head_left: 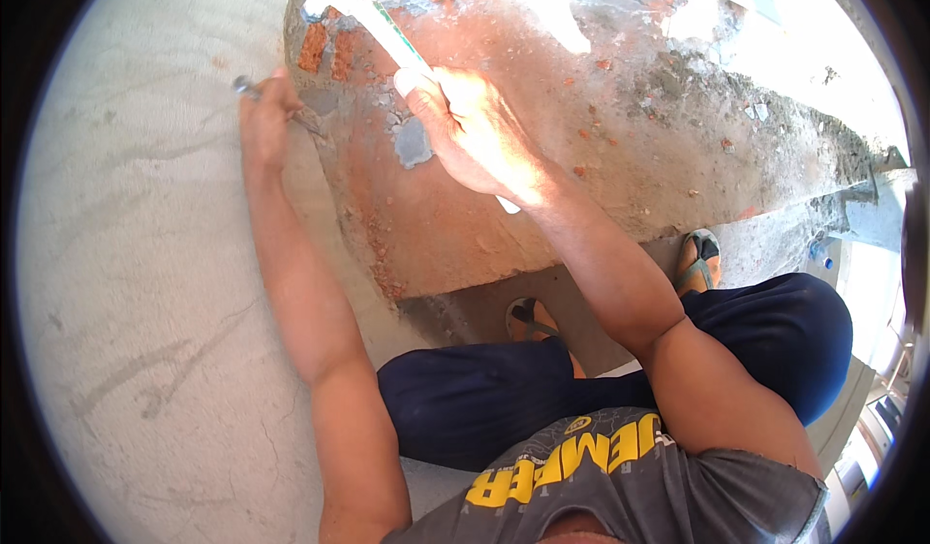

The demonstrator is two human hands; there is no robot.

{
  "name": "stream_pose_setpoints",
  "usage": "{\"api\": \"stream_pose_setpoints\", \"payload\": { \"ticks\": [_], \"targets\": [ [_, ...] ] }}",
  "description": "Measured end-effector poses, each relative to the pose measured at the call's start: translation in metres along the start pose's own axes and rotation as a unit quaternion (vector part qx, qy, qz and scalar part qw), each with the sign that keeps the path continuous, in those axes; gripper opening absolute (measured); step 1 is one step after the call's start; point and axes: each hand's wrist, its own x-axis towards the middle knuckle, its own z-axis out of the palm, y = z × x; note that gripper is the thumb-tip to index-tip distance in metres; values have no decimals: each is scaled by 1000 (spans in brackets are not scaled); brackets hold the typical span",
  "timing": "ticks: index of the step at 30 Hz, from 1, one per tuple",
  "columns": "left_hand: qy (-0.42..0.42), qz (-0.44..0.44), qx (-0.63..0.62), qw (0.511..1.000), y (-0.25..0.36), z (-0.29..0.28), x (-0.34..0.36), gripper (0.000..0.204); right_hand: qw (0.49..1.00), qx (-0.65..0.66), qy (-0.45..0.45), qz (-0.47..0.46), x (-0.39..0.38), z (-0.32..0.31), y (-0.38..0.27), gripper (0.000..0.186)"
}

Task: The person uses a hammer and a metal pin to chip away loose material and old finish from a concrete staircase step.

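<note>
My left hand (263, 125) is closed round a metal chisel (243, 86), close against the pale plastered wall (145, 215). The chisel's round butt sticks out on the wall side, and its other end points to the seam between the wall and a dusty reddish ledge (484, 239). My right hand (475, 132) grips a hammer (392, 40) by its white handle with green marking. The hammer's head is raised at the upper left, apart from the chisel and washed out by glare. Exposed red brick (312, 48) shows at the wall's edge.
A flat grey chunk (413, 144) and small crumbs lie on the ledge between my hands. Sunlight glares over its far right part. Below the ledge's front edge are my feet in sandals (699, 258). A small blue thing (828, 263) lies at the right.
</note>
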Motion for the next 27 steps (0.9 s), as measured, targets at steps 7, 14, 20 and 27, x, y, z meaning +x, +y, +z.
{"api": "stream_pose_setpoints", "payload": {
  "ticks": [7, 14, 20, 27],
  "targets": [
    [25, 32, -97, 994, 8, -8, -4, 44, 994, 95, 2, 51, 5, 12, -10, 34],
    [6, 44, -92, 995, 3, 3, -2, 43, 983, 135, -47, 113, 4, 12, -21, 41],
    [-33, 27, -102, 994, -21, 15, 4, 46, 994, 77, -56, 54, -1, 4, -32, 43],
    [-54, 15, -52, 997, -32, 28, 15, 35, 997, 47, -66, 0, 7, 11, -19, 40]
  ]
}}
